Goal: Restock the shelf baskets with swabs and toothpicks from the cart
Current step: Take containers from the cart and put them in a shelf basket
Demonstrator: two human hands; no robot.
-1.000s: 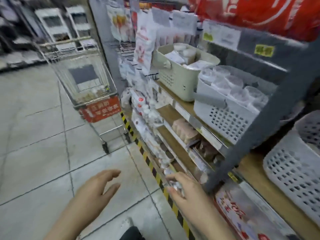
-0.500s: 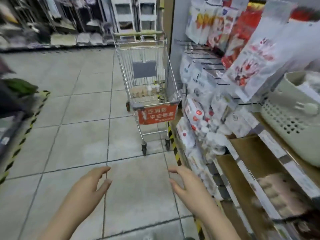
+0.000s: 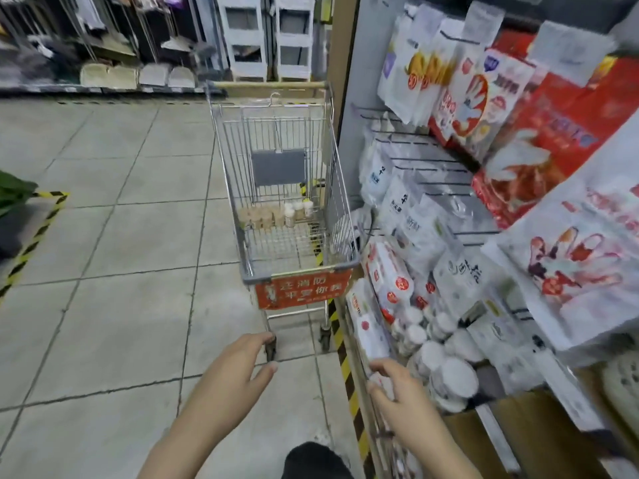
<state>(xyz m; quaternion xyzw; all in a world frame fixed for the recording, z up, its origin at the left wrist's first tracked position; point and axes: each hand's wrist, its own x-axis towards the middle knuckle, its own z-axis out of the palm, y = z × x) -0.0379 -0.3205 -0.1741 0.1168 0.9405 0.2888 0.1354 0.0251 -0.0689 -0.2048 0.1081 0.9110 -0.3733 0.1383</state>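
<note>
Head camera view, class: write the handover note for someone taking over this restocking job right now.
Left hand: open, holds nothing, over the floor.
Right hand: fingers loosely curled, at the shelf's packets; no grip visible.
Cart: ahead beside the shelf, small bottles and tubs on its floor.
Done: cannot tell; no baskets clearly in view.
Left: walk to the cart, collect stock, fill the baskets.

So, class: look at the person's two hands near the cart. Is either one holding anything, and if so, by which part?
Nothing is held. The left hand and right hand are both open and empty, reaching forward; the cart stands ahead, untouched.
</note>
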